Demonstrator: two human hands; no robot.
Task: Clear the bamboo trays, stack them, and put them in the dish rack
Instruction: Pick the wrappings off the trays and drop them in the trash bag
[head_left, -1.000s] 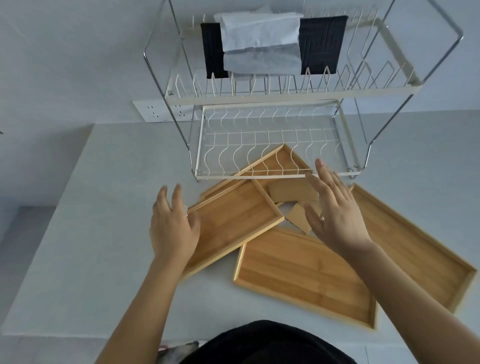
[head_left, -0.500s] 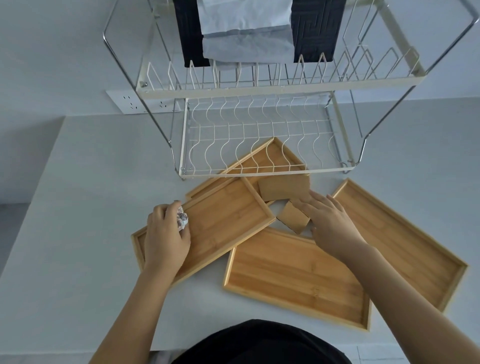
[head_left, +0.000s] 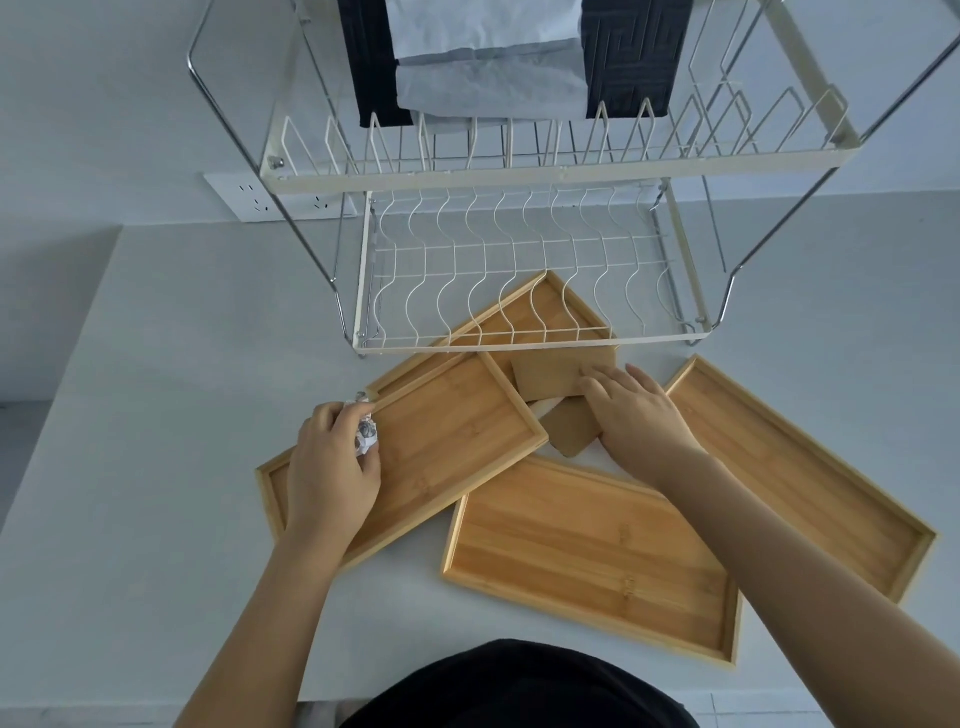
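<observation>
Several bamboo trays lie on the grey counter: a left tray, a near tray, a right tray and a far tray partly under the white wire dish rack. My left hand is over the left tray, fingers closed on a crumpled white paper ball. My right hand rests flat with fingertips on a brown cardboard coaster; a second coaster lies just below it, partly under my hand.
The two-tier rack's upper shelf carries a dark cloth and pale paper. A wall socket strip sits behind the rack. The counter's left edge drops off.
My left hand came down on the left tray and closed on the paper ball. My right hand lowered from the rack's edge onto the coasters. The view tilted downward.
</observation>
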